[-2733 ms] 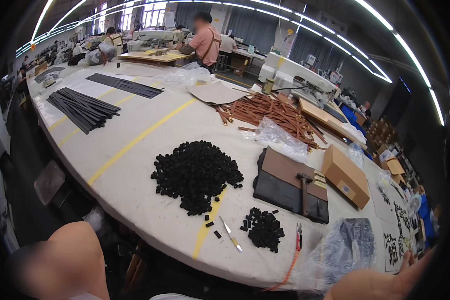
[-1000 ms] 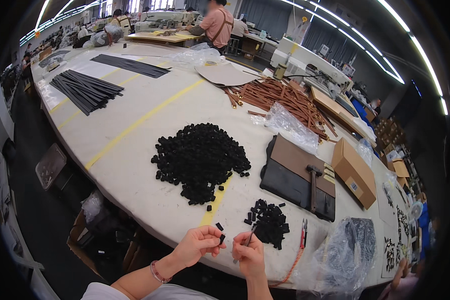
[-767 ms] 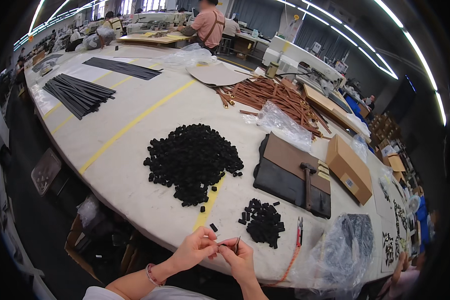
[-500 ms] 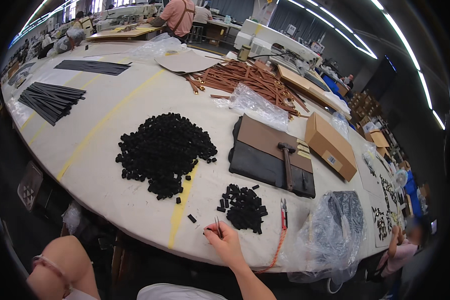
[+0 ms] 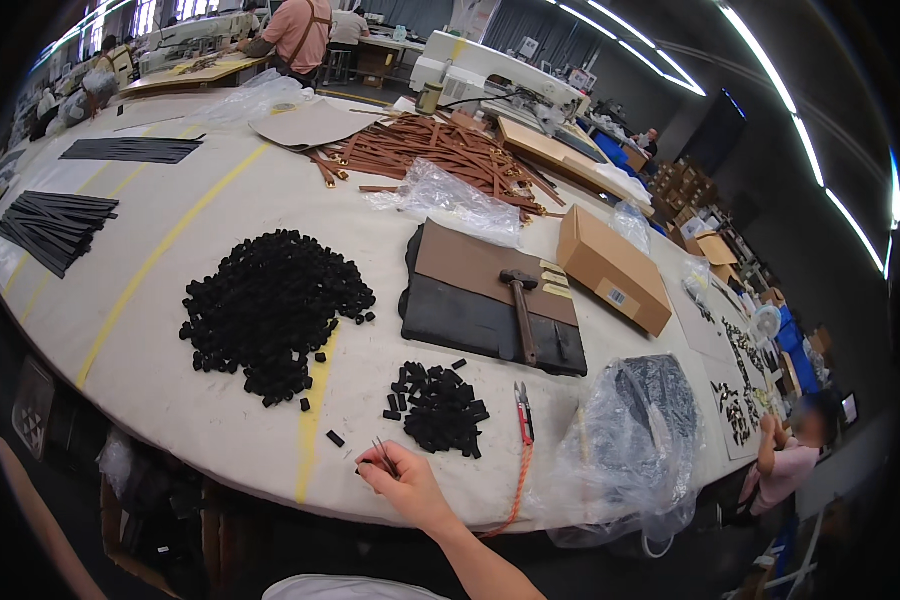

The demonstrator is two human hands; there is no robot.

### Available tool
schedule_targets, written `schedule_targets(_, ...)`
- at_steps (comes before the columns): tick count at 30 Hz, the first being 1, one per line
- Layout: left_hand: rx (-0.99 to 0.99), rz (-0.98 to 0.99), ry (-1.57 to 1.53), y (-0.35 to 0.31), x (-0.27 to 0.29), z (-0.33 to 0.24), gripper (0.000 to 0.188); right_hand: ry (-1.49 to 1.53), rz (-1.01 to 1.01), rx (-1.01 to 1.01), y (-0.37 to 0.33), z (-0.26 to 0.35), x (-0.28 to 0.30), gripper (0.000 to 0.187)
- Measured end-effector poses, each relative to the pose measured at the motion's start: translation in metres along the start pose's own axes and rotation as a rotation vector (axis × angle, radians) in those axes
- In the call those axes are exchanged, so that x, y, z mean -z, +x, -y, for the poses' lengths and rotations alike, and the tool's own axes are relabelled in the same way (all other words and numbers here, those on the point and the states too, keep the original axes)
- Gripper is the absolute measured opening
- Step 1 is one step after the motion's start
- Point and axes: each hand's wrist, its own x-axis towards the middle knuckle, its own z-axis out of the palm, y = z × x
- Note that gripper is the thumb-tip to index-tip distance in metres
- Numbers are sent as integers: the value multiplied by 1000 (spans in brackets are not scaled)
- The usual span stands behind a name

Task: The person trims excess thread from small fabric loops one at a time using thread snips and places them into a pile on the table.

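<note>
Right hand: grip clamped on slim silver-coloured metal tweezers, above the off-white worktop near its edge; dark speck at the fingertips, too small to identify. Left hand: out of view, grip cannot be told. Short matte-black pieces: heaped just beyond. Advisable handling: forearm steadied, light pinch, tweezer points clear of skin.
</note>
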Motion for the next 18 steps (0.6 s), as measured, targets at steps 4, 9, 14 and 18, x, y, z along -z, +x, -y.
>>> schedule_targets(4,-33,-193,205,7,16,2,37,-48,32,23,0,-1,5,13)
schedule_targets(9,-78,-426,472,17,42,10,30,-31,49,29,1,0,5,13)
schedule_targets(14,-128,-637,747,30,67,28,24,-47,44,45,2,2,5,13)
schedule_targets(18,-213,-798,1015,36,83,38,18,-89,-4,96,3,9,-2,12)
